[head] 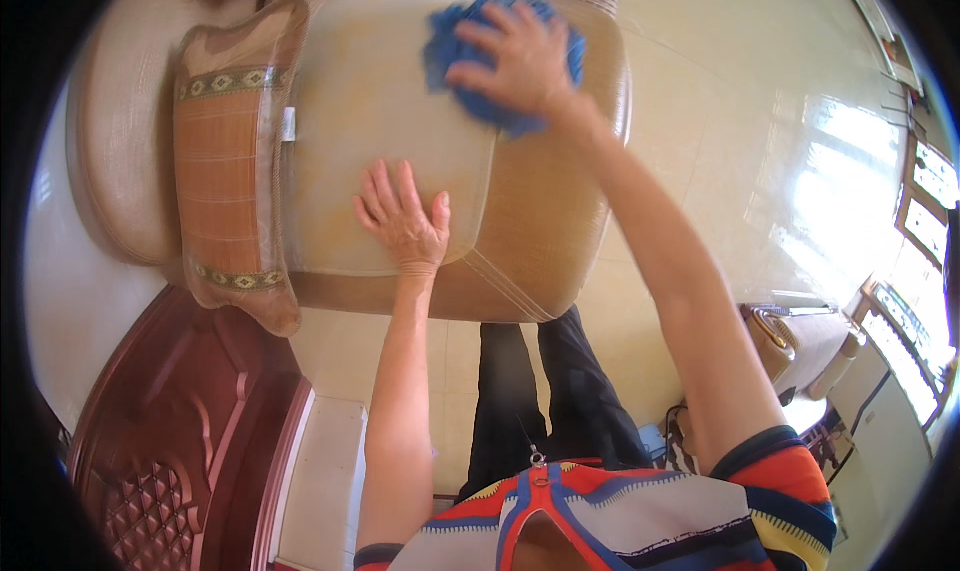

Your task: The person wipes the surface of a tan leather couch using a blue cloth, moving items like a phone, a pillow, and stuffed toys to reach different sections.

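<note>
My right hand [517, 57] lies spread on a crumpled blue cloth [480, 102], pressing it against the far right part of a pale seat mat [360, 68]. The mat covers the tan leather sofa seat [540, 218]. My left hand [405, 218] rests flat on the mat nearer to me, fingers apart, holding nothing. Left of the mat, a cushion [221, 166] with an orange-brown middle and patterned bands leans along the sofa's backrest [127, 120].
A dark red carved wooden panel [187, 421] stands at the lower left, beside a white board [322, 466]. Pale floor tiles [697, 120] spread to the right. Further right are a rolled beige item [810, 346] and bright windows [926, 226].
</note>
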Motion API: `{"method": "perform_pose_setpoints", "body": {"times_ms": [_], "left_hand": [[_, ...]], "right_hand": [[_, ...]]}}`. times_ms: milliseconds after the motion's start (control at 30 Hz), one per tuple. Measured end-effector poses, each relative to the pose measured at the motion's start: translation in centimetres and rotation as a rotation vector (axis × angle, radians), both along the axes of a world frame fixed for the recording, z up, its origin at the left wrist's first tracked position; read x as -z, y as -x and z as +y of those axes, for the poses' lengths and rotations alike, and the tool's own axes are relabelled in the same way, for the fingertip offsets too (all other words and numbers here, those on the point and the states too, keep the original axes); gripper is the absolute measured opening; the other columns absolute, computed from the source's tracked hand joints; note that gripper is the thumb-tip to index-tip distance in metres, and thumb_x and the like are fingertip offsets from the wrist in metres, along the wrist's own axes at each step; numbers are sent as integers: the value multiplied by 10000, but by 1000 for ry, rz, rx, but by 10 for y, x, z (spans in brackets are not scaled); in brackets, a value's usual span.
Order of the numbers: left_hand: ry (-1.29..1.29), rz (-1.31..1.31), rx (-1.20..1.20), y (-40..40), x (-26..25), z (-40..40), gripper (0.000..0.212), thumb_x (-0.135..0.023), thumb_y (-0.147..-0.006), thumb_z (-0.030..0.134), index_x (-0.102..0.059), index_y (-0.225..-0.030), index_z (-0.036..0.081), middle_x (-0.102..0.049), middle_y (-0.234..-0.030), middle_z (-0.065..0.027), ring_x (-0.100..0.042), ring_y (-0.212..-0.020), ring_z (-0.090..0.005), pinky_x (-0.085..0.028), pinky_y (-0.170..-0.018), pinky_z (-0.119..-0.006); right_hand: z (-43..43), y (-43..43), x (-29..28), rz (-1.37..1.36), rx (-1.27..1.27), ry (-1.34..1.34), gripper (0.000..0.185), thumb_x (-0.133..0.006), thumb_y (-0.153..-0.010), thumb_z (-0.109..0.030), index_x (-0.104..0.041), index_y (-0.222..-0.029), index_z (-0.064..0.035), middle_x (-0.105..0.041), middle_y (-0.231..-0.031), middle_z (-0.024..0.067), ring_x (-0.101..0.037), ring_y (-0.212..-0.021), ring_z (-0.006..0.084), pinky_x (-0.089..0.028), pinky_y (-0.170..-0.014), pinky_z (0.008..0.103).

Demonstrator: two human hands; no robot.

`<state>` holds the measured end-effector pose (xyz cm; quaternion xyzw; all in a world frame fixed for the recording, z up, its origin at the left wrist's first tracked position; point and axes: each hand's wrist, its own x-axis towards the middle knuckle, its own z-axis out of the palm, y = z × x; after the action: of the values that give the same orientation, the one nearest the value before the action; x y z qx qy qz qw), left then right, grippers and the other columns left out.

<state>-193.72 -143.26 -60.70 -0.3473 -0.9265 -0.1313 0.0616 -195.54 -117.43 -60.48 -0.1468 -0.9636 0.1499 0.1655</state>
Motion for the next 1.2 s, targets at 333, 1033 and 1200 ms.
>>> {"method": "perform_pose_setpoints", "body": {"times_ms": [333, 1033, 1200], "left_hand": [[41, -25, -20, 3, -2, -4, 591, -388, -921, 470, -365, -1373, 91, -284, -1459, -164, -229, -1351, -368, -146, -1060, -544], [54, -6, 6, 3, 2, -12, 609, -390, -923, 484, -356, -1369, 71, -283, -1440, -207, -222, -1342, -394, -144, -1044, -561], [35, -12, -4, 0, 1, -3, 588, -406, -921, 465, -374, -1359, 74, -296, -1441, -187, -235, -1339, -388, -156, -1047, -553]], "right_hand": [[-111, -217, -47, -349, -81, 319, 594, -731, -619, -258, -581, -1190, -198, -413, -1362, 74, -299, -1321, 332, -192, -1016, 623], [96, -32, 29, -129, 622, 508, 441, -535, -837, -432, -608, -1095, -81, -551, -1173, 182, -506, -1100, 366, -388, -946, 448], [-10, -84, -13, -61, 323, 60, 483, -656, -773, -444, -594, -1149, -146, -480, -1315, 116, -380, -1256, 332, -225, -1018, 553]]}}
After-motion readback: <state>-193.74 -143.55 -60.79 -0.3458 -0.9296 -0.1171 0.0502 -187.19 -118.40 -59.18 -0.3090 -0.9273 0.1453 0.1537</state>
